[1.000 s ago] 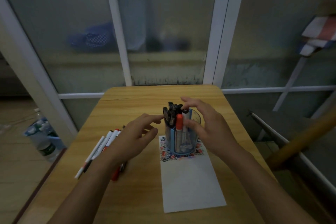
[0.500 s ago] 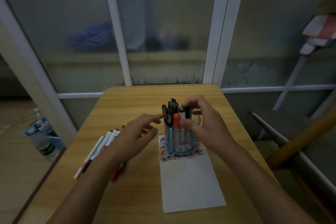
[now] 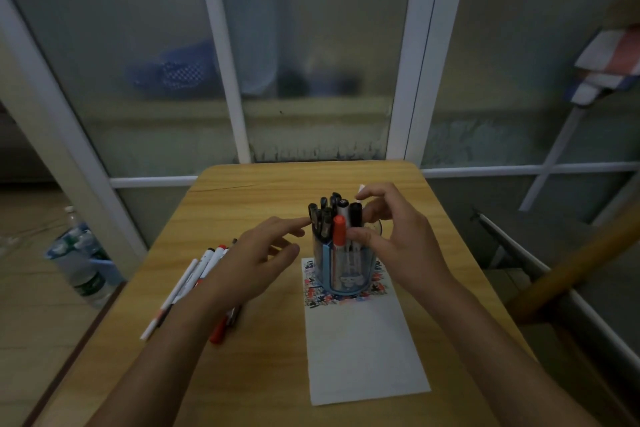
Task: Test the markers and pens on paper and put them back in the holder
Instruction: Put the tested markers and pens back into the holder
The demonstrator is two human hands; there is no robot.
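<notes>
A clear blue holder (image 3: 346, 272) full of black-capped pens and one red-capped marker (image 3: 339, 230) stands on the far end of a white paper sheet (image 3: 363, 350), over a patch of coloured scribbles. My right hand (image 3: 405, 246) reaches into the holder's top from the right, thumb and fingers pinching a black-capped marker (image 3: 355, 215) that stands in it. My left hand (image 3: 256, 260) hovers just left of the holder with relaxed fingers, its index fingertip near the black pens. Several loose white markers (image 3: 194, 274) lie on the table to the left, partly under my left wrist.
The small wooden table (image 3: 277, 184) stands against a frosted glass partition with white frames. Water bottles (image 3: 79, 263) sit on the floor to the left. A wooden rail (image 3: 571, 263) and a white metal frame run close by the table's right side.
My right hand went from open around the holder's top to curled, pinching the black-capped marker. My left hand stayed beside the holder.
</notes>
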